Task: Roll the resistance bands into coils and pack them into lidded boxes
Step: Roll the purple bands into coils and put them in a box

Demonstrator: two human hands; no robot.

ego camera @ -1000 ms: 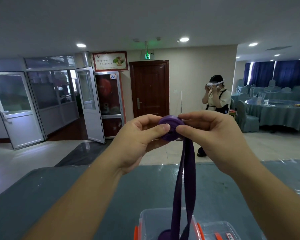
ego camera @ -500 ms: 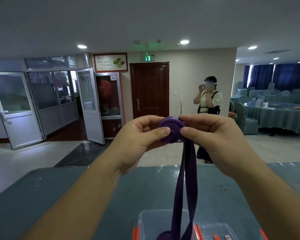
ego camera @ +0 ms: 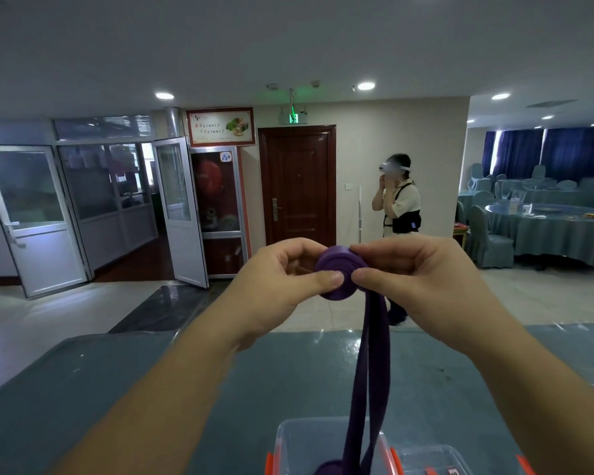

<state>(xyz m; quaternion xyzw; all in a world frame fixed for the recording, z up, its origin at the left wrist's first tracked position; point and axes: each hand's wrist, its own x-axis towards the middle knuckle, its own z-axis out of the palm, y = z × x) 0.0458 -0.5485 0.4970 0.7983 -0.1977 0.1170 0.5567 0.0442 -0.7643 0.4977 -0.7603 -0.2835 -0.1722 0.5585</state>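
Note:
A purple resistance band [ego camera: 369, 365] is partly rolled into a coil [ego camera: 338, 269] held up in front of me. My left hand [ego camera: 275, 286] pinches the coil from the left, thumb on its face. My right hand [ego camera: 422, 279] pinches it from the right. The band's loose tail hangs straight down into a clear plastic box [ego camera: 295, 443] with orange latches at the bottom edge. Another purple coil [ego camera: 328, 467] lies inside that box.
A second clear box [ego camera: 436, 461] stands right of the first on the blue-green table [ego camera: 151, 389]. A person [ego camera: 400, 214] wearing a headset stands beyond the table near a brown door [ego camera: 297, 183]. Round draped tables [ego camera: 556, 231] and chairs fill the right.
The coil has grown a little as more band was wound on. The person in the background stepped slightly and turned to the left.

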